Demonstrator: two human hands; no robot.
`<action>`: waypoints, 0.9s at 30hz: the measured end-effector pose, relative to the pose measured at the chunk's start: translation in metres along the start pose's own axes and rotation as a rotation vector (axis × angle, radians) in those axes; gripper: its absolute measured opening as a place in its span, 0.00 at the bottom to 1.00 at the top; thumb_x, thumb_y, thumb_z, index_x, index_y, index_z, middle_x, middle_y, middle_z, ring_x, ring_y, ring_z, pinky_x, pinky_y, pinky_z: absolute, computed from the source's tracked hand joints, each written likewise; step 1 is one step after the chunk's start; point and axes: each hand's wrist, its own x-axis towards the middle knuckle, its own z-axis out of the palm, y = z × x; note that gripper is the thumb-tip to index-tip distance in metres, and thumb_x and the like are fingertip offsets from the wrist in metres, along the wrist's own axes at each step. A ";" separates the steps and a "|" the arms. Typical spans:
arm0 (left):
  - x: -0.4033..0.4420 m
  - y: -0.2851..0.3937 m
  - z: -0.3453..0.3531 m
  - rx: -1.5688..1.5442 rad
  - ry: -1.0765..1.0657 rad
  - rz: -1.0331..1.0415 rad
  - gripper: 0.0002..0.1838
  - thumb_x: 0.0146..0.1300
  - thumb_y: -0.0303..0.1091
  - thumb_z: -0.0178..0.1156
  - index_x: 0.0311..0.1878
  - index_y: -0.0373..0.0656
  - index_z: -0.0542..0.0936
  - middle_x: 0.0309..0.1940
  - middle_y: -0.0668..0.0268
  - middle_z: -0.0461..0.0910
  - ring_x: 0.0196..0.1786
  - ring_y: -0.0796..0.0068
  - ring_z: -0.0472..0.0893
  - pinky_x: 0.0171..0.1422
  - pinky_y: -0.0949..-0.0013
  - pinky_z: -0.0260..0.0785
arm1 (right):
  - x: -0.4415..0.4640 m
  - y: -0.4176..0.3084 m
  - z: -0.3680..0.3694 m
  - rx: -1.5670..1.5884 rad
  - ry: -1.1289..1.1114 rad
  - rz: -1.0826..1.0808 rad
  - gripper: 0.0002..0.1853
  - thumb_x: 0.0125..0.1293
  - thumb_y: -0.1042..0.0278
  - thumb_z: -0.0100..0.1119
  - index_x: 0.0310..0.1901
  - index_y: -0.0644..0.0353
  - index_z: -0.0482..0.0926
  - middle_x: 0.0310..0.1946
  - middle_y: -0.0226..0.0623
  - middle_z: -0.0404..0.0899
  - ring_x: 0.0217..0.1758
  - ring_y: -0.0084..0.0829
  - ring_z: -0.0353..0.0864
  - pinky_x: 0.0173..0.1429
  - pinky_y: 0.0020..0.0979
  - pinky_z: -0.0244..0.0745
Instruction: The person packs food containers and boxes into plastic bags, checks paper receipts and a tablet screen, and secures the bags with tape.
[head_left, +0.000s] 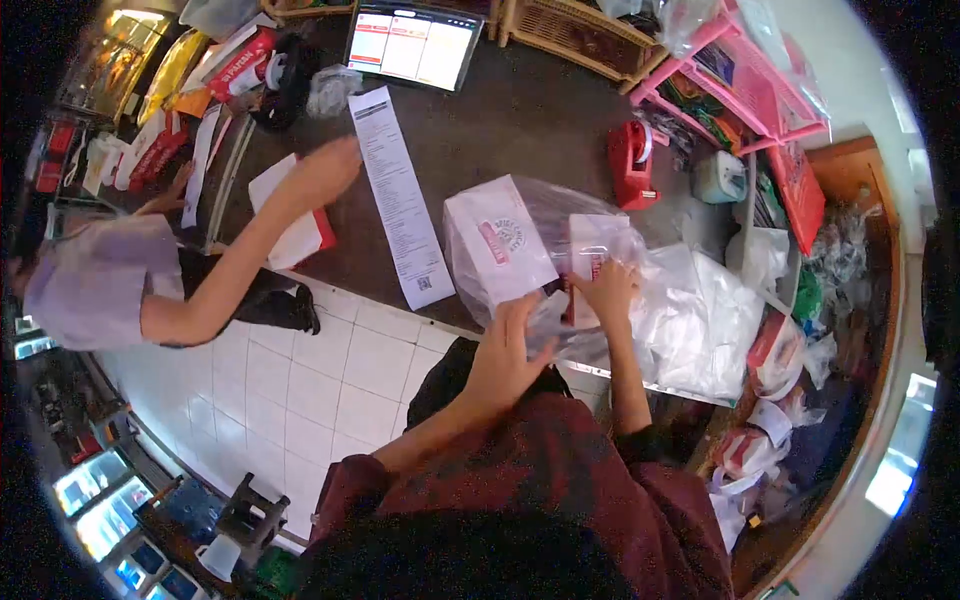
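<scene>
A clear plastic bag [553, 205] lies at the counter's near edge, its mouth toward me. Inside it are a larger white box [505, 245] with a red and grey print and a smaller white box [590, 232] with a red print. My left hand [508, 352] is at the bag's mouth, thumb and fingers curled around the thin plastic. My right hand [608, 292] is over the lower end of the smaller box, fingers bent onto the plastic there. Its fingertips are partly lost against the film. Left of the bag lies a long printed receipt [400, 200].
A co-worker's arm [270, 235] reaches over the counter from the left, near the receipt. A lit tablet [415, 45] stands at the back. A red tape dispenser [630, 165], a pink rack [745, 80] and a stack of white plastic bags [695, 320] are on the right.
</scene>
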 end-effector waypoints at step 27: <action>0.085 0.120 -0.104 -0.430 0.511 0.250 0.15 0.68 0.36 0.40 0.48 0.41 0.73 0.41 0.66 0.76 0.33 0.80 0.72 0.35 0.77 0.65 | -0.021 -0.006 -0.337 -0.189 -0.017 -0.515 0.54 0.43 0.66 0.69 0.67 0.62 0.41 0.48 0.61 0.68 0.45 0.55 0.74 0.47 0.43 0.72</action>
